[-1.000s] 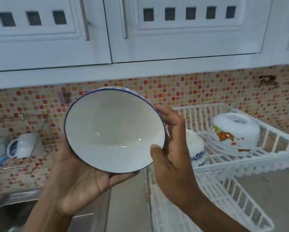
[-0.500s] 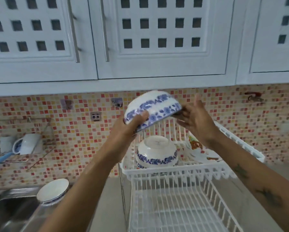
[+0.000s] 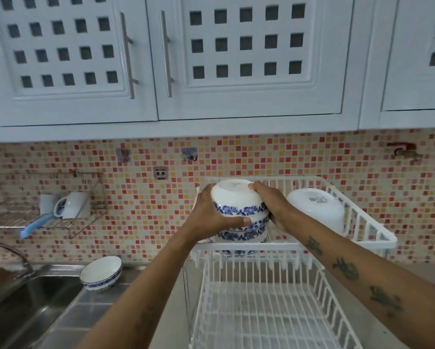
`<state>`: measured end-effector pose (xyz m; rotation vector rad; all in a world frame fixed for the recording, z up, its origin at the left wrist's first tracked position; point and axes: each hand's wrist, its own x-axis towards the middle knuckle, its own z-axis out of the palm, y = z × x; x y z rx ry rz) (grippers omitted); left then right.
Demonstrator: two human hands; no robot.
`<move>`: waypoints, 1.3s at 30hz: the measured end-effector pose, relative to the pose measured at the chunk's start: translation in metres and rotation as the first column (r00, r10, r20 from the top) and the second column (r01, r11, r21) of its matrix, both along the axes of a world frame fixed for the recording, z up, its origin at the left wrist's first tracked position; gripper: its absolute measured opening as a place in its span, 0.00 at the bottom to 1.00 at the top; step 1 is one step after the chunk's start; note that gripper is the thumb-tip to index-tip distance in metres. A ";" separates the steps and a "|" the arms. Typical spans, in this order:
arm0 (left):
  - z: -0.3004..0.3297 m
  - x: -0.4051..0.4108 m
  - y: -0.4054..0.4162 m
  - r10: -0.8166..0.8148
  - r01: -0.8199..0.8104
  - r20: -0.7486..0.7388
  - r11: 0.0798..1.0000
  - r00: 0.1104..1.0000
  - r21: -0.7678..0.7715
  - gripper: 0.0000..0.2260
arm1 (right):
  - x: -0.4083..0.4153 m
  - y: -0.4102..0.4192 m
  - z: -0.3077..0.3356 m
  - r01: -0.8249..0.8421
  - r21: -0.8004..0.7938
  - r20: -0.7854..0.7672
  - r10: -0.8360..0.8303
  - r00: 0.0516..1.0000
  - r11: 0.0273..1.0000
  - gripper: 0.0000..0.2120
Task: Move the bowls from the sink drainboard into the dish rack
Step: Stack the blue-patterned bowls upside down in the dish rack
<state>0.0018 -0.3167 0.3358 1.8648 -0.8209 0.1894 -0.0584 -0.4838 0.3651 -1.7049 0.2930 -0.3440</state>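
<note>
A white bowl with blue flowers is upside down on top of another blue-patterned bowl in the upper tier of the white dish rack. My left hand grips its left side and my right hand grips its right side. A white upturned bowl sits to the right in the same tier. Two stacked blue-rimmed bowls stand upright on the steel drainboard beside the sink.
The rack's lower tier holds nothing. A steel sink with a tap lies at the left. A wall wire shelf carries a mug and a blue-handled tool. White cabinets hang overhead.
Both hands turned the bowl over and lowered it from mid-air onto the upturned bowl in the rack's upper tier. The view tilted up and back.
</note>
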 end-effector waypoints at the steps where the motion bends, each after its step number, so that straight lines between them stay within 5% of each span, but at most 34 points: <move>1: 0.000 0.000 0.000 0.003 -0.003 0.005 1.000 1.000 0.005 0.40 | 0.003 -0.002 -0.003 -0.008 0.002 0.000 0.008 1.000 1.000 0.22; 5: -0.006 0.005 0.001 0.016 -0.013 -0.041 0.996 0.999 0.086 0.35 | 0.008 -0.002 -0.007 -0.034 -0.004 -0.019 0.034 0.999 0.999 0.20; 9: -0.016 0.018 -0.001 0.098 -0.083 -0.064 0.974 0.993 0.213 0.58 | 0.009 -0.003 -0.009 -0.061 0.014 -0.068 0.062 0.996 0.998 0.20; 19: -0.048 0.079 -0.013 0.123 -0.128 0.039 0.904 0.992 0.408 0.54 | 0.007 -0.004 -0.014 -0.087 0.012 -0.105 0.087 0.991 0.996 0.16; 34: -0.036 0.069 -0.011 0.044 0.012 -0.135 0.921 0.990 0.390 0.52 | 0.016 -0.004 -0.015 -0.109 -0.140 -0.256 0.070 0.964 0.984 0.21; 39: -0.011 0.027 -0.013 0.039 0.037 -0.352 0.978 0.935 0.205 0.50 | 0.021 0.003 -0.013 -0.122 -0.265 -0.174 0.077 0.982 0.956 0.24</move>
